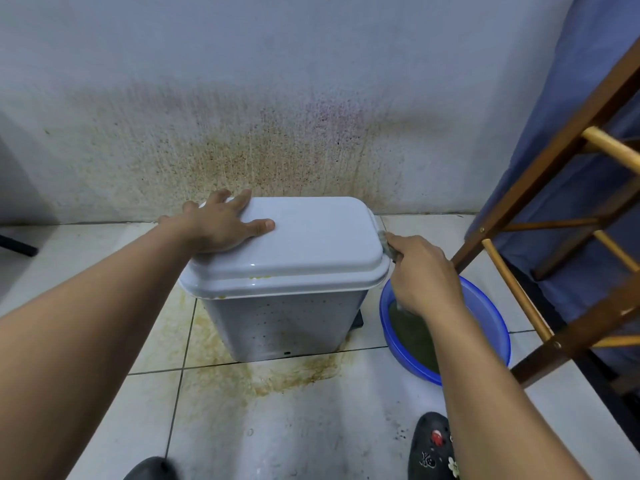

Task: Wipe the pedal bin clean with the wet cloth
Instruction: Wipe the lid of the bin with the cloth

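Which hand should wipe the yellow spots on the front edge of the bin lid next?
Probably the right hand: it grips the wet cloth against the lid at its right edge, near the yellow spots. The left hand lies flat on the lid with no cloth, apparently steadying the bin.

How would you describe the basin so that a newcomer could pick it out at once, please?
Start at the stained wall, where a grey bin stands on the tiled floor. Just right of the bin, beneath the right hand, sits the basin. It is the only round, bright blue thing there, and it holds murky greenish water.
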`<control>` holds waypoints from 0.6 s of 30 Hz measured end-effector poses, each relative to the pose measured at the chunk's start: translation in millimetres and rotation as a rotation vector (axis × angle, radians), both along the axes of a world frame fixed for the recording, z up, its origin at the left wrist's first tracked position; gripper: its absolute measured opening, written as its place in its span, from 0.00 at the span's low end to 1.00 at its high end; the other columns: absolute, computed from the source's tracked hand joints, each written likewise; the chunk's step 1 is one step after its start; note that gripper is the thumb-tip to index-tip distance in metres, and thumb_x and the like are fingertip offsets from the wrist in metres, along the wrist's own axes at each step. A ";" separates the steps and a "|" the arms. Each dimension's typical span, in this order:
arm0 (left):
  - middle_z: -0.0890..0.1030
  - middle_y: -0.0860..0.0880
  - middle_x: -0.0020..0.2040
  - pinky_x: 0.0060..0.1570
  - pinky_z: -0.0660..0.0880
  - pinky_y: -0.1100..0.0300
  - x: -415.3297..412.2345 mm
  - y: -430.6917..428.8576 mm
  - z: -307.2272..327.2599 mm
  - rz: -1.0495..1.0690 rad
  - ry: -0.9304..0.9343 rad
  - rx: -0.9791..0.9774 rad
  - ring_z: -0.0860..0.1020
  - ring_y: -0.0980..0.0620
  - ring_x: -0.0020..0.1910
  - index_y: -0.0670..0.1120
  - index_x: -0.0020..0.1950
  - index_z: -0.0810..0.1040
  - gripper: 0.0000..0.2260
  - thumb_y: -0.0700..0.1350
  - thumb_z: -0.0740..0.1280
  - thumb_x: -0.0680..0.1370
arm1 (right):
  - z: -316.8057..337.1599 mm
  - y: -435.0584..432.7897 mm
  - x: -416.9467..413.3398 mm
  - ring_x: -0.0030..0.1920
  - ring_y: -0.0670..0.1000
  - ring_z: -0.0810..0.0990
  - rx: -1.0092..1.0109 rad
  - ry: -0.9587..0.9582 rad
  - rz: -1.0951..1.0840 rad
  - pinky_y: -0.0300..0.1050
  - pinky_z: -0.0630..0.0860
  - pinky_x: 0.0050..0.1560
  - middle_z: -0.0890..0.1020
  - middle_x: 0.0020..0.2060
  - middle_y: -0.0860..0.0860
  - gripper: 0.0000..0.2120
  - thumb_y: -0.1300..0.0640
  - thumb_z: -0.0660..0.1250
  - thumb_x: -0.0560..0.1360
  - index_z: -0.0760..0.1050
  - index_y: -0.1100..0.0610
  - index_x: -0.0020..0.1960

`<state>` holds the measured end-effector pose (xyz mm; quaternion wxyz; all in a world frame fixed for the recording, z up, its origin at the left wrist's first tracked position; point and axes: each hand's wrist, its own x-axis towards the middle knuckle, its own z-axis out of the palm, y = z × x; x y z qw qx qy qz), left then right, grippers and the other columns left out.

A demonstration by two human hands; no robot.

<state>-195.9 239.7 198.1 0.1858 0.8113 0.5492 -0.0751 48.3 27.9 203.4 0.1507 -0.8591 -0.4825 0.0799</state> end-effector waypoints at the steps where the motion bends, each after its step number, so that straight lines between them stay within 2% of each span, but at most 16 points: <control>1: 0.46 0.51 0.84 0.77 0.45 0.36 2.0 -3.6 3.8 -0.012 0.010 0.003 0.49 0.36 0.81 0.63 0.82 0.43 0.50 0.84 0.47 0.65 | -2.3 -8.9 -6.0 0.47 0.57 0.75 0.019 0.008 -0.022 0.50 0.74 0.44 0.75 0.55 0.50 0.31 0.70 0.54 0.72 0.72 0.44 0.68; 4: 0.49 0.47 0.84 0.78 0.45 0.39 2.6 -7.4 14.0 -0.059 0.032 0.015 0.50 0.42 0.82 0.58 0.84 0.45 0.44 0.77 0.50 0.73 | -14.1 -24.9 -18.5 0.54 0.55 0.75 0.080 0.052 -0.088 0.48 0.70 0.45 0.72 0.66 0.47 0.33 0.70 0.55 0.77 0.64 0.44 0.76; 5: 0.50 0.47 0.84 0.78 0.46 0.40 1.0 -7.3 17.4 -0.076 0.032 0.027 0.51 0.43 0.82 0.58 0.84 0.46 0.42 0.76 0.51 0.74 | -17.7 -25.9 -21.2 0.52 0.55 0.74 0.100 0.050 -0.098 0.49 0.70 0.45 0.71 0.67 0.48 0.32 0.69 0.56 0.78 0.63 0.45 0.77; 9: 0.53 0.50 0.84 0.78 0.50 0.40 -13.5 -0.2 14.8 -0.111 0.001 0.055 0.56 0.41 0.81 0.60 0.83 0.49 0.39 0.76 0.50 0.76 | -25.9 -26.6 -37.4 0.44 0.52 0.69 0.109 -0.017 -0.172 0.49 0.69 0.42 0.70 0.64 0.52 0.26 0.59 0.57 0.82 0.59 0.46 0.78; 12: 0.52 0.52 0.84 0.77 0.50 0.36 -20.6 -3.0 8.4 -0.079 -0.052 0.056 0.56 0.39 0.81 0.63 0.82 0.50 0.41 0.79 0.48 0.73 | -28.5 -29.6 -53.5 0.42 0.55 0.74 0.140 -0.033 -0.216 0.54 0.76 0.44 0.70 0.60 0.54 0.24 0.55 0.56 0.83 0.61 0.49 0.78; 15: 0.52 0.49 0.84 0.79 0.47 0.42 -16.8 -10.4 11.4 -0.092 -0.094 0.057 0.54 0.42 0.82 0.57 0.84 0.51 0.35 0.70 0.52 0.80 | -32.5 -30.1 -66.4 0.38 0.55 0.73 0.209 -0.048 -0.235 0.52 0.74 0.40 0.69 0.55 0.55 0.22 0.55 0.56 0.82 0.65 0.51 0.76; 18: 0.52 0.48 0.84 0.78 0.46 0.43 -16.6 -12.7 14.7 -0.101 -0.114 0.056 0.53 0.43 0.82 0.56 0.84 0.52 0.33 0.68 0.53 0.82 | -36.9 -32.1 -76.2 0.37 0.56 0.71 0.279 -0.038 -0.246 0.52 0.73 0.38 0.70 0.53 0.55 0.20 0.56 0.58 0.81 0.70 0.54 0.73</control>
